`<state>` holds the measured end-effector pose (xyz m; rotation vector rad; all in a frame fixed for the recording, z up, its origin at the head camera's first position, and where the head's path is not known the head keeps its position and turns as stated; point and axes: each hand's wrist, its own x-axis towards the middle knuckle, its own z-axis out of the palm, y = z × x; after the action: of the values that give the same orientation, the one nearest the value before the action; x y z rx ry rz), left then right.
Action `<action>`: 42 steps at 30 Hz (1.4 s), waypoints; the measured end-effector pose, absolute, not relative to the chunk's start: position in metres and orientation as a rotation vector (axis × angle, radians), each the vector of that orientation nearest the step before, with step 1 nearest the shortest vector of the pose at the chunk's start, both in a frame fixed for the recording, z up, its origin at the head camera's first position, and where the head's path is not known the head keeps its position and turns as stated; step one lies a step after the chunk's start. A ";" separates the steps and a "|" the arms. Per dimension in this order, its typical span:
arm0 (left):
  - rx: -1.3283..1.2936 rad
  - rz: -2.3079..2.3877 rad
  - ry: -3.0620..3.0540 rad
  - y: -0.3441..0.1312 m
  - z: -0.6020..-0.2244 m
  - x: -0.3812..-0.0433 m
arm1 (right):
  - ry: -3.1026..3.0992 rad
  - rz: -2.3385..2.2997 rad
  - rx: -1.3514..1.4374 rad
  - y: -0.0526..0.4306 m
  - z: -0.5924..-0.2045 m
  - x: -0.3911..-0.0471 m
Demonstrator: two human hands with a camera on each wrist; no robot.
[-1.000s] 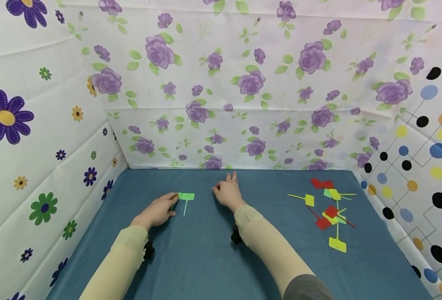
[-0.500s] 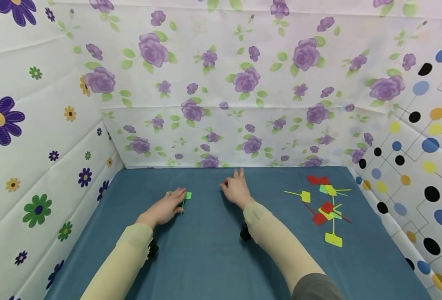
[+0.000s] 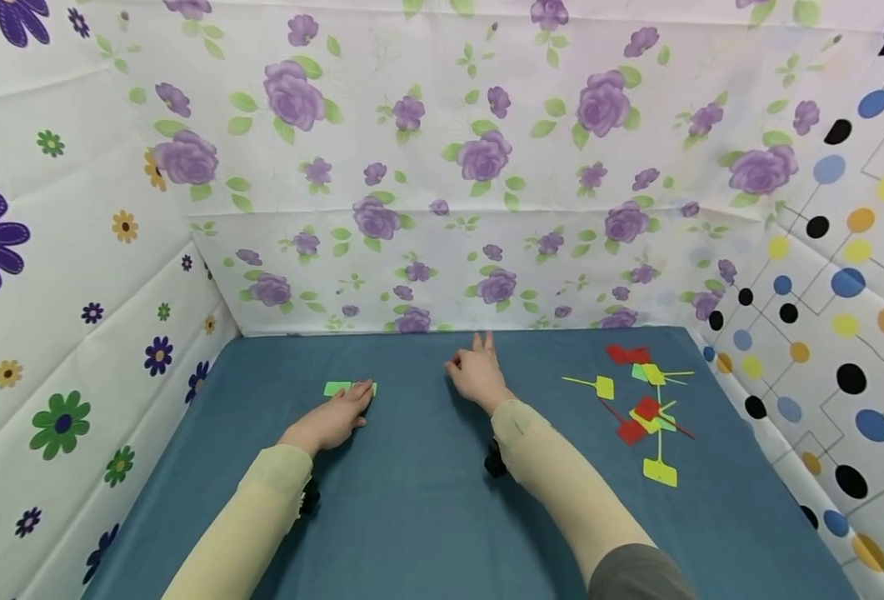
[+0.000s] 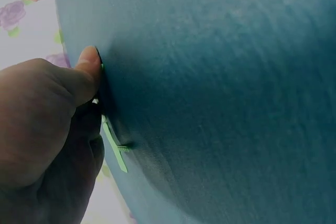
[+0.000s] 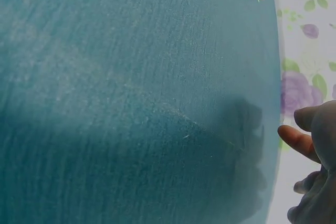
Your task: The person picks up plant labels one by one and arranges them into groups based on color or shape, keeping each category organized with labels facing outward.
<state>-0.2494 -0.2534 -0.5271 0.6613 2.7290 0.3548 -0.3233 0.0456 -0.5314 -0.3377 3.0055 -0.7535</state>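
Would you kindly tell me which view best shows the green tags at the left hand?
The head view: the green tags show from above, though the left hand partly covers them. The left wrist view gives only narrow green strips; the right wrist view, just a sliver near its top.

The table (image 3: 412, 508) is blue, the far wall (image 3: 427, 171) has purple roses. Left tags (image 3: 337, 388) are green, right tags (image 3: 646, 408) red, yellow and green.
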 end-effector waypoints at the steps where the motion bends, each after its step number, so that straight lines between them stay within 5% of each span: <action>1: 0.660 0.352 2.730 -0.253 -0.527 -0.249 | 3.007 -0.751 -0.332 0.046 -0.532 -0.323; 21: 0.662 0.411 2.721 -0.257 -0.532 -0.244 | 2.887 -0.876 -0.326 0.097 -0.548 -0.311; 34: 0.704 0.399 2.733 -0.254 -0.532 -0.245 | 2.916 -1.119 -0.399 0.212 -0.541 -0.300; 42: 0.705 0.400 2.720 -0.255 -0.529 -0.244 | 3.011 -1.238 -0.050 0.298 -0.538 -0.311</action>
<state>-0.2440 -0.2550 -0.5285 0.7051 2.7202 0.4000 -0.3107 0.2981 -0.5382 -0.0503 3.0107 -1.2381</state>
